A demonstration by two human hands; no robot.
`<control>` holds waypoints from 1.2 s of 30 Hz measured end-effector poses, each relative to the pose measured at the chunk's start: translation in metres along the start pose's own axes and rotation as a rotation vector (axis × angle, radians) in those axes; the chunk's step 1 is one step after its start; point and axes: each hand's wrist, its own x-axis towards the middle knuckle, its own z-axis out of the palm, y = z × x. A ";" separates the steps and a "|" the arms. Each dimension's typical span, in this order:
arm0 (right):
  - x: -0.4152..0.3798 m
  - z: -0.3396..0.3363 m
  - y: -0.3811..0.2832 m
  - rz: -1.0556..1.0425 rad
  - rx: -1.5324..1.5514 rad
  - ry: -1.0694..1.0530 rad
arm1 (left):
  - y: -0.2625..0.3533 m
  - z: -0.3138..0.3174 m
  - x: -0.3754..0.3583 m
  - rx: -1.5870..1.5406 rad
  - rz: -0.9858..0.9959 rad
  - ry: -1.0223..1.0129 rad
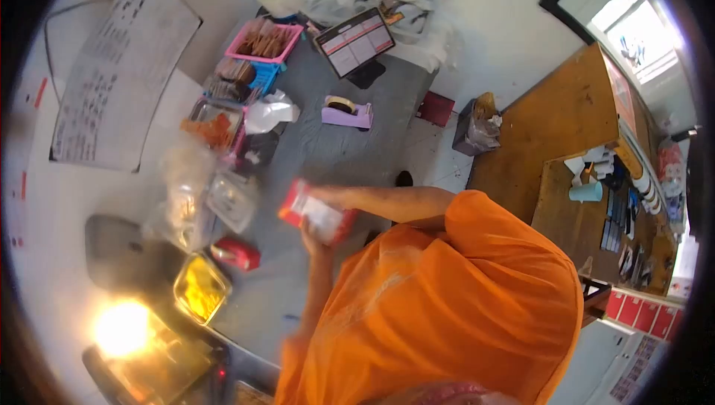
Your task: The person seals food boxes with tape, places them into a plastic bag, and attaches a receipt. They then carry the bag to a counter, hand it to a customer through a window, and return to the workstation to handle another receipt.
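In the head view both my hands are closed around a red and white package (322, 215), held over the grey table. My right hand (333, 196) grips its upper side, partly blurred. From below, my left hand (317, 238) holds its lower edge. Print on the package is too blurred to read. Left of my hands lie clear plastic containers (232, 200) and a red stapler-like object (236, 254). A purple tape dispenser (347, 113) stands farther up the table.
A tablet on a stand (356, 43) is at the table's far end. Along the wall side are a pink basket (292, 41), a blue basket (266, 77) and a tray with yellow contents (202, 290). A bright lamp (123, 329) glows at lower left. A bin (468, 131) stands on the floor.
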 end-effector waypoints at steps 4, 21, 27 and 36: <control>0.036 -0.047 -0.007 -0.079 -0.426 0.038 | -0.034 -0.024 0.001 -0.119 0.265 0.309; -0.091 -0.307 -0.446 -0.746 -1.257 1.373 | 0.007 0.295 0.115 0.890 0.835 0.677; 0.029 -0.352 -0.515 -0.754 -1.032 1.125 | -0.022 0.311 0.122 1.106 0.850 0.522; -0.242 -0.207 -0.537 -0.946 -0.268 -0.769 | 0.098 0.343 0.186 1.022 0.954 0.426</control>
